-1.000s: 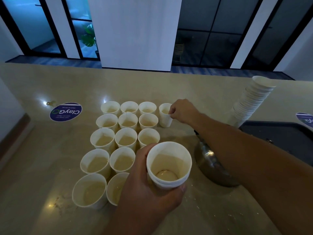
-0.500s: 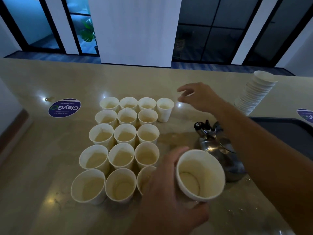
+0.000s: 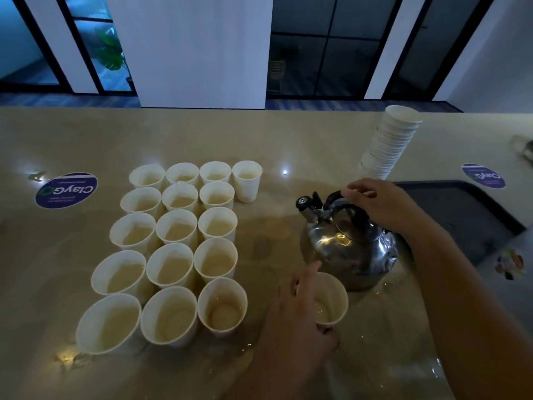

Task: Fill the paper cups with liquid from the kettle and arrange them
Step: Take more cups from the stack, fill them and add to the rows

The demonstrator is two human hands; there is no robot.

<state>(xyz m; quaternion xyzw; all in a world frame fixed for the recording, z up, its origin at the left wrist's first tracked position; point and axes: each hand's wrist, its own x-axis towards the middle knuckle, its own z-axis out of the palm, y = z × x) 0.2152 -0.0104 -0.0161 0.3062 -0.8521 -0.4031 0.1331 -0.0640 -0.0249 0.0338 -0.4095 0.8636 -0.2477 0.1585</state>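
Several white paper cups [image 3: 173,235] stand in a grid of rows on the beige counter [image 3: 302,145], most holding pale liquid; a single cup [image 3: 247,180] sits at the far right of the back row. My left hand [image 3: 297,319] grips one paper cup [image 3: 331,298] near the counter's front, just in front of the steel kettle [image 3: 349,246]. My right hand [image 3: 380,206] is curled over the kettle's black handle [image 3: 340,203]. The kettle stands on the counter with its spout pointing left.
A tall, leaning stack of paper cups [image 3: 389,142] rises behind the kettle. A dark tray [image 3: 467,215] lies at the right. Round blue stickers sit on the counter at the left [image 3: 66,190] and right [image 3: 483,176]. The counter around the kettle is wet.
My right hand left the back-row cup and came back onto the kettle's handle. My left hand carried its cup right and lowered it to the counter in front of the kettle.
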